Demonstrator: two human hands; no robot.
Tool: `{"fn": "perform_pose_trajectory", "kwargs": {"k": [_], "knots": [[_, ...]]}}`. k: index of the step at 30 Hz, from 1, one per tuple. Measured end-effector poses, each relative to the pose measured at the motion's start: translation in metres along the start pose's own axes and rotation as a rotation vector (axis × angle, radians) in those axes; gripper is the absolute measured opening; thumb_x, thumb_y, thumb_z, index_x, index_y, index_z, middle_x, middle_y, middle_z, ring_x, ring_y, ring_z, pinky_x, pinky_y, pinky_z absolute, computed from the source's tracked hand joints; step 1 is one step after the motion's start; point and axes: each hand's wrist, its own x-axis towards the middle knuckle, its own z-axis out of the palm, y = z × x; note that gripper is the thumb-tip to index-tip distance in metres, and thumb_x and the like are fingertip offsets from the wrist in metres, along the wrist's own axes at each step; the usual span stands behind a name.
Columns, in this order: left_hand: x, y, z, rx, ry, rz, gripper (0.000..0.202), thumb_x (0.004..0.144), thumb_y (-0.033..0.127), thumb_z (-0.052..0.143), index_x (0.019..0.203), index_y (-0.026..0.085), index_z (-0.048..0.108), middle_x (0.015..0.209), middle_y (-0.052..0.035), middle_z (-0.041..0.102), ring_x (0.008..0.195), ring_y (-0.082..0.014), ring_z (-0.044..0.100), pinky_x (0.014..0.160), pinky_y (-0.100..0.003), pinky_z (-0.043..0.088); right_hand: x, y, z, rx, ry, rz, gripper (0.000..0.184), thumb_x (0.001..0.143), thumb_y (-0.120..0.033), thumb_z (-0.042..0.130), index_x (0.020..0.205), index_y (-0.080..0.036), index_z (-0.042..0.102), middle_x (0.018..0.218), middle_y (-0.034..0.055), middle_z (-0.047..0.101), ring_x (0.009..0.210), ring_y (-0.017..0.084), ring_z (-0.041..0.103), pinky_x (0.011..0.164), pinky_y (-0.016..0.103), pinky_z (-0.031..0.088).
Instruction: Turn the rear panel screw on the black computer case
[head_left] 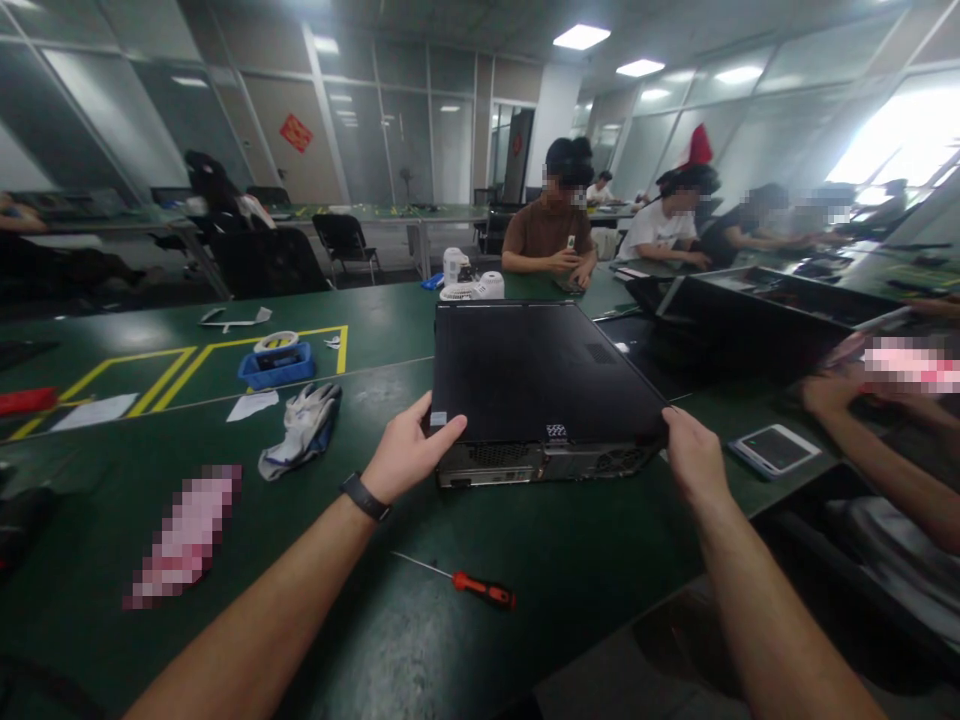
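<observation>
A black desktop computer case (532,365) lies flat on the green table, its rear panel with vents facing me. My left hand (412,445) grips its near left corner, thumb on top and fingers round the side. At the near right corner, my right hand (694,450) is closed on the edge; its fingertips are partly hidden. In front of the case lies a screwdriver (484,590) with a red and black handle, its shaft pointing left. To the left of my left hand rests a pair of grey-white work gloves (301,425).
A blue bin (277,366) with a tape roll (277,342) stands back left. White fan-like parts (472,288) sit behind the case. On the right are an opened computer case (765,300), a white-framed device (775,449) and a co-worker's arm (885,470). Other people sit across the table.
</observation>
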Motion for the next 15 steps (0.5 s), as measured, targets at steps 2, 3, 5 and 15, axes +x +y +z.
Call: {"fn": "perform_pose_trajectory", "kwargs": {"k": [2, 3, 5, 15], "knots": [[0.010, 0.001, 0.012, 0.026, 0.006, -0.003, 0.059, 0.088, 0.055, 0.075, 0.136, 0.021, 0.069, 0.129, -0.0083, 0.079, 0.113, -0.0267, 0.075, 0.103, -0.040, 0.057, 0.007, 0.007, -0.008, 0.020, 0.027, 0.090, 0.059, 0.092, -0.057, 0.046, 0.120, -0.017, 0.078, 0.121, 0.0167, 0.079, 0.115, 0.038, 0.072, 0.102, 0.056, 0.055], [0.015, 0.001, 0.017, 0.037, 0.009, -0.006, 0.058, 0.087, 0.055, 0.075, 0.134, 0.021, 0.071, 0.126, -0.0085, 0.080, 0.111, -0.0266, 0.075, 0.101, -0.039, 0.058, 0.010, 0.009, -0.011, 0.031, 0.044, 0.140, 0.057, 0.091, -0.056, 0.048, 0.118, -0.017, 0.079, 0.120, 0.0159, 0.079, 0.114, 0.038, 0.072, 0.103, 0.055, 0.054], [0.026, 0.000, 0.026, 0.058, 0.008, -0.009, 0.056, 0.086, 0.054, 0.077, 0.131, 0.022, 0.072, 0.121, -0.0085, 0.081, 0.107, -0.0259, 0.076, 0.098, -0.038, 0.058, 0.015, 0.012, -0.016, 0.039, 0.063, 0.190, 0.056, 0.088, -0.057, 0.049, 0.115, -0.017, 0.078, 0.117, 0.0161, 0.079, 0.113, 0.038, 0.070, 0.103, 0.054, 0.052], [0.063, -0.003, 0.052, 0.185, 0.067, -0.010, 0.044, 0.088, 0.058, 0.072, 0.113, 0.022, 0.077, 0.105, -0.0084, 0.082, 0.094, -0.0261, 0.075, 0.083, -0.036, 0.056, 0.038, 0.009, -0.016, -0.029, 0.160, 0.202, 0.048, 0.086, -0.067, 0.045, 0.073, -0.024, 0.063, 0.072, 0.0087, 0.064, 0.078, 0.030, 0.060, 0.073, 0.042, 0.047]]}}
